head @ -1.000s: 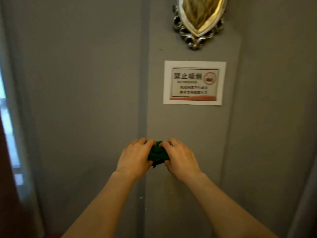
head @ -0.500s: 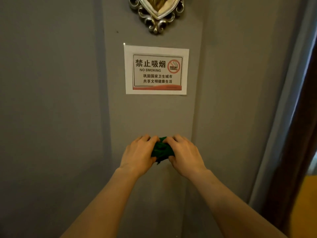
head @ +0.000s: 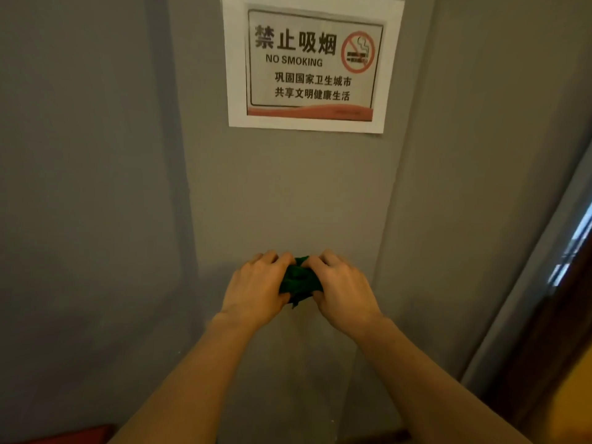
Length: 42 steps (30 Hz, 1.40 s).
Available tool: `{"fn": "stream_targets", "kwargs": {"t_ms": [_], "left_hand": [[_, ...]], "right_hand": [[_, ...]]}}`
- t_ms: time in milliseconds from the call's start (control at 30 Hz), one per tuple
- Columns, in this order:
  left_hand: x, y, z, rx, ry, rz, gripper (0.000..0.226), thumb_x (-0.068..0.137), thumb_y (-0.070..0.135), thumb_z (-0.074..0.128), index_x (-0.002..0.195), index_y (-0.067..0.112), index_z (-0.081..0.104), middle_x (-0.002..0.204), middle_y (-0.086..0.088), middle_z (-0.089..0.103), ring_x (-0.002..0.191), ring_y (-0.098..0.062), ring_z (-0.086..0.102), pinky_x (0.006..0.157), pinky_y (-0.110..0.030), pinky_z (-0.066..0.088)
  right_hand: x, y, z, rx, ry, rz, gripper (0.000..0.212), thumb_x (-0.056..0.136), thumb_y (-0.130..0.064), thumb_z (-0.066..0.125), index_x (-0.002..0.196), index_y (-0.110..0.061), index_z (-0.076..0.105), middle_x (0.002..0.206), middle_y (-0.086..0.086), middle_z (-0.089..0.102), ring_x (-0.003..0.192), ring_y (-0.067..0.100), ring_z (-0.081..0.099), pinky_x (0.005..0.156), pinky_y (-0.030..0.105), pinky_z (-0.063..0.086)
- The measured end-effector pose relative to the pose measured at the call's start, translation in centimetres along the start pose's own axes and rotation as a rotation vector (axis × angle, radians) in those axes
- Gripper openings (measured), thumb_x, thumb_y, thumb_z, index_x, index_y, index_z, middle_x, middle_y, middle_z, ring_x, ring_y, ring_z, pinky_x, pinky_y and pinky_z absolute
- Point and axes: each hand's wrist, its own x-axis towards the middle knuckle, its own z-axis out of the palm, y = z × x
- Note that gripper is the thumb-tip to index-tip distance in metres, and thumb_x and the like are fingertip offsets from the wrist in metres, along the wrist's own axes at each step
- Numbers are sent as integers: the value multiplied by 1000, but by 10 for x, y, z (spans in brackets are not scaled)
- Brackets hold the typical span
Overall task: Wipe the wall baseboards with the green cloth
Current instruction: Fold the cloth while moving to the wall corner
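A bunched green cloth [head: 299,278] is held in front of a grey wall [head: 282,193], at about waist height in the middle of the view. My left hand [head: 256,288] grips its left side and my right hand [head: 342,288] grips its right side, fingers curled over the top. Most of the cloth is hidden between the two hands. The foot of the wall shows only as a thin dark strip [head: 394,435] at the bottom edge, far below the cloth.
A white no-smoking sign [head: 312,64] is stuck on the wall above the hands. A dark door frame [head: 544,315] runs down the right side, with a yellow surface [head: 576,408] at the lower right. A red patch [head: 73,434] lies at the lower left.
The view has moved closer to the wall and shifted down and right; the ornate mirror above the sign has left the frame. Both hands have stayed together on the cloth.
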Motion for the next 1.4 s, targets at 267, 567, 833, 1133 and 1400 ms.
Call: {"fn": "stream_targets", "kwargs": {"t_ms": [267,567,833,1133,1400], "left_hand": [[15,-16,57,11,-104,-35,47,85,34,78,123,25,53,111,-3,60,100,-27,58,70,-40,51],[-12,-10,148,14,-222,-211,50,82,34,80,124,28,53,114,-1,58,104,-28,60,75,-43,54],[-95,-21,290,-39,-322,-273,48,80,37,80,118,29,53,113,-1,58,106,-29,58,74,-45,54],[-230,-62,503,-117,-461,-300,48,81,36,79,122,24,57,111,-3,60,101,-30,60,75,-42,51],[-323,-96,659,-191,-543,-299,43,87,39,74,123,27,53,112,-1,59,101,-26,58,80,-42,54]], "right_hand": [[10,32,61,41,-81,26,46,85,-14,68,127,-21,51,120,5,52,105,28,52,74,41,50],[-13,82,148,150,-211,-59,48,81,-15,70,125,-23,53,117,4,53,105,30,53,75,44,52],[-86,114,285,183,-390,-98,47,83,-17,67,125,-26,50,125,3,48,110,32,53,77,45,53],[-209,128,506,245,-558,-54,45,85,-18,61,128,-24,49,119,4,48,108,29,49,77,46,50],[-300,137,668,272,-606,25,44,86,-16,64,128,-20,53,119,6,53,106,30,52,76,42,52]]}}
